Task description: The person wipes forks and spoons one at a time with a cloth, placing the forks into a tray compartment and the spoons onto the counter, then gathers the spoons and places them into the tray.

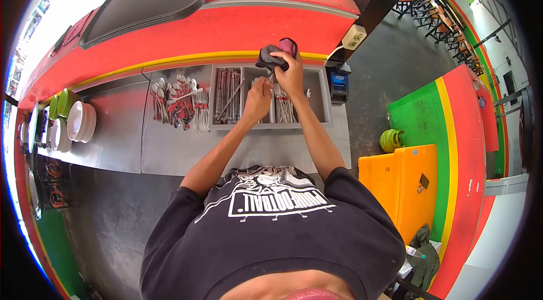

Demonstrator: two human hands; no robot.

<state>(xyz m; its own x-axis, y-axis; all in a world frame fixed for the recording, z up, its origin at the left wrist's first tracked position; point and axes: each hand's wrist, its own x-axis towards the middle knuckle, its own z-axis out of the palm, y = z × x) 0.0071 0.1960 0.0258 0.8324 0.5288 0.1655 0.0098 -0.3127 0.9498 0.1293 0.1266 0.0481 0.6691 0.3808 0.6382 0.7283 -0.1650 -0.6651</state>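
A dark cloth (266,58) with a pink part is bunched in my right hand (290,76), above the far side of a grey cutlery tray (271,126). Just left of it, my left hand (258,99) is over a tray section with its fingers bent together. Whatever those fingers pinch is too small to make out. Forks (284,108) lie in the section below my right hand. Long, thin wrapped items (227,93) fill the leftmost section. On the steel counter left of the tray lie piles of spoons and forks (180,102) with red on their handles.
Stacked white bowls (85,121) and green bowls (67,102) stand at the counter's left. Large dark serving trays (153,0) rest on the red ledge (271,25). A blue-and-black device (339,85) sits right of the cutlery tray. An orange cooler box (401,184) stands at right.
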